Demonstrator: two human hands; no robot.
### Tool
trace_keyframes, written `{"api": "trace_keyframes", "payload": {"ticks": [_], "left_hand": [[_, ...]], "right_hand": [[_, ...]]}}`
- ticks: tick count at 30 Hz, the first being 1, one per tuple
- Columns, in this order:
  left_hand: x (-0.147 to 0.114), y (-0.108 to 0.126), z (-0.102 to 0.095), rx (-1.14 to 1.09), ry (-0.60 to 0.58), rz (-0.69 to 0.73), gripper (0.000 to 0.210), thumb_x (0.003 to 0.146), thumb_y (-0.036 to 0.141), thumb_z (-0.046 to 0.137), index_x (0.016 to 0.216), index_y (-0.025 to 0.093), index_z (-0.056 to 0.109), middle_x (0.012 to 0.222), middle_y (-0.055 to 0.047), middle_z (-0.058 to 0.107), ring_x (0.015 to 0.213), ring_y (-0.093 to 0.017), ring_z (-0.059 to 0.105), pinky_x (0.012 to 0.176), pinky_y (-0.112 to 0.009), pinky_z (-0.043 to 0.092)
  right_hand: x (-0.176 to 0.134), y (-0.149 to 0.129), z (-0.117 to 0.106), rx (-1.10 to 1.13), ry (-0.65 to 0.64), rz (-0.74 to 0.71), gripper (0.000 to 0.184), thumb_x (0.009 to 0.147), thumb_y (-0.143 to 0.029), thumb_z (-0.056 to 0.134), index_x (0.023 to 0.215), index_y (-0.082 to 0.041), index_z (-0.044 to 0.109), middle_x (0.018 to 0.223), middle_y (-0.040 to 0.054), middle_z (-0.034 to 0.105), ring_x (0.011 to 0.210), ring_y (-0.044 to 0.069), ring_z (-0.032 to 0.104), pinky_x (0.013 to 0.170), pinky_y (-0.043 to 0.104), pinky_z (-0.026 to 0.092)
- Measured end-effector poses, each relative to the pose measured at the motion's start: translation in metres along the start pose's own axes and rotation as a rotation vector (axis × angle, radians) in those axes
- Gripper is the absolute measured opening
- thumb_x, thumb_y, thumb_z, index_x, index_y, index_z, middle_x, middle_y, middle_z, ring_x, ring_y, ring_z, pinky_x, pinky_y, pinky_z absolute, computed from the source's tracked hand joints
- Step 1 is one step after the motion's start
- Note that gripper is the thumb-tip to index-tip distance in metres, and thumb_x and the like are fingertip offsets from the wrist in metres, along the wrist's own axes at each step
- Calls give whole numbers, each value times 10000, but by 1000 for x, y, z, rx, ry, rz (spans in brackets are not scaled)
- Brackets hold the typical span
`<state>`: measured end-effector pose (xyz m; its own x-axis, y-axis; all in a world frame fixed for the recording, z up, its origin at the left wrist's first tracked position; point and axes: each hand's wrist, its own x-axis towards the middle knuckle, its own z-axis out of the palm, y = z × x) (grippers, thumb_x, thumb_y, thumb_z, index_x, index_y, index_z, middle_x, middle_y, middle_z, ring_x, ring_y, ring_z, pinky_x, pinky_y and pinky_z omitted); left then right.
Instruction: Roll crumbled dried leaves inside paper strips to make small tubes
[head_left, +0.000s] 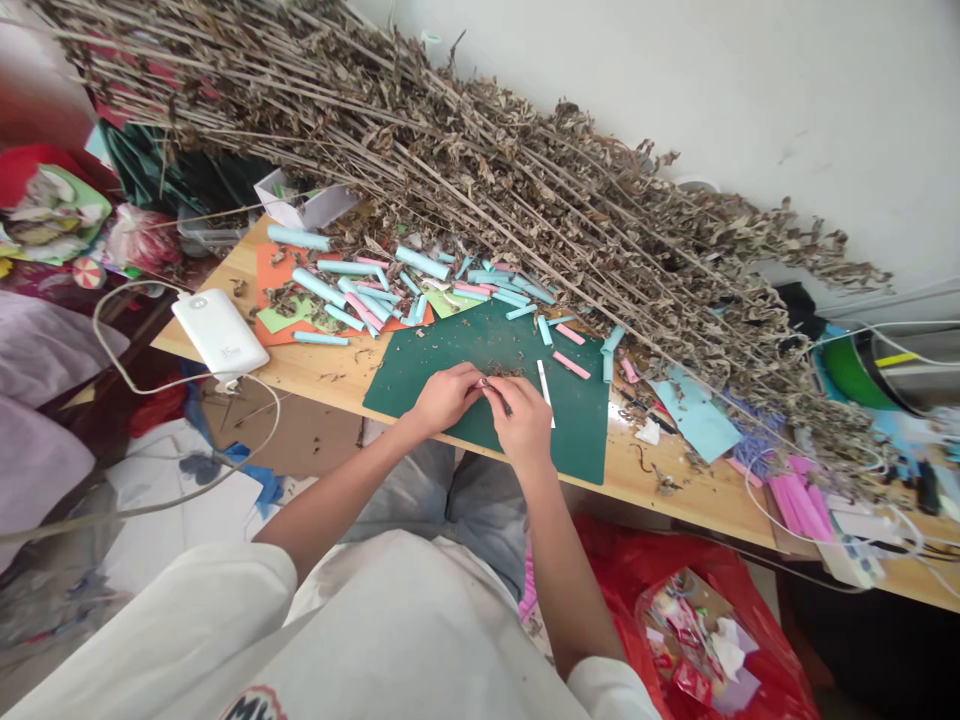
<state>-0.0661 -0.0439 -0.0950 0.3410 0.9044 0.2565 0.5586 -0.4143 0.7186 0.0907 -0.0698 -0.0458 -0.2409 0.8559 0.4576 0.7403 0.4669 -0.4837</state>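
Note:
My left hand (448,398) and my right hand (519,412) meet over the near edge of a dark green cutting mat (480,340). Between their fingertips they pinch a small pink paper roll (481,383), dark at its end and mostly hidden by the fingers. Crumbled dry leaf bits (504,370) lie on the mat just beyond. To the right of my right hand is a white strip (545,393). Farther back are several rolled tubes of light blue paper (422,262) and pink paper (571,365), some lying on orange paper (274,270).
A large heap of dried leafy stalks (480,160) spans the back of the wooden table (690,490). A white power bank (220,332) with a looping cable sits at the left edge. Light blue paper (697,412) lies right. Below hangs a red bag (720,570) of scraps.

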Motion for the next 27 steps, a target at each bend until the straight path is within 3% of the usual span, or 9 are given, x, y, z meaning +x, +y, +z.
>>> {"api": "trace_keyframes", "payload": {"ticks": [7, 14, 19, 22, 24, 27], "left_hand": [[0, 1, -1, 15, -8, -6, 200, 956, 286, 493, 936, 182, 662, 922, -56, 647, 819, -168, 626, 694, -252, 451], [-1, 0, 0, 22, -13, -7, 189, 952, 248, 491, 988, 186, 666, 977, -59, 657, 866, -175, 641, 720, -255, 464], [0, -1, 0, 36, -9, -2, 180, 950, 254, 503, 977, 192, 669, 973, -57, 657, 850, -173, 641, 697, -252, 456], [1, 1, -1, 20, 4, -14, 204, 961, 299, 499, 943, 188, 670, 937, -53, 658, 818, -163, 634, 692, -248, 452], [1, 4, -2, 14, 13, -25, 248, 963, 358, 500, 921, 188, 676, 925, -53, 662, 805, -156, 632, 701, -248, 453], [2, 9, -3, 23, 17, -35, 321, 963, 426, 488, 882, 185, 685, 920, -57, 670, 784, -149, 631, 688, -247, 446]], "right_hand": [[-5, 2, 8, -16, 120, -41, 196, 936, -248, 553, 1063, -217, 700, 949, 79, 726, 896, 178, 675, 832, 310, 552], [-10, 10, 15, -98, 93, -100, 194, 932, -215, 544, 1005, -219, 723, 924, 74, 727, 855, 166, 671, 797, 285, 530], [-3, 1, 11, -103, 26, -50, 186, 932, -242, 537, 940, -214, 721, 861, 61, 720, 808, 157, 665, 757, 264, 508], [3, -1, -2, -7, 18, 61, 210, 944, -291, 509, 952, -208, 702, 897, 59, 711, 809, 151, 654, 757, 261, 507], [3, 7, -13, -31, 68, 224, 240, 946, -322, 485, 969, -191, 684, 926, 72, 700, 796, 158, 640, 753, 279, 504], [-2, 31, -24, -334, 53, 500, 245, 882, -347, 558, 996, -160, 667, 923, 102, 673, 824, 217, 611, 744, 333, 470]]}}
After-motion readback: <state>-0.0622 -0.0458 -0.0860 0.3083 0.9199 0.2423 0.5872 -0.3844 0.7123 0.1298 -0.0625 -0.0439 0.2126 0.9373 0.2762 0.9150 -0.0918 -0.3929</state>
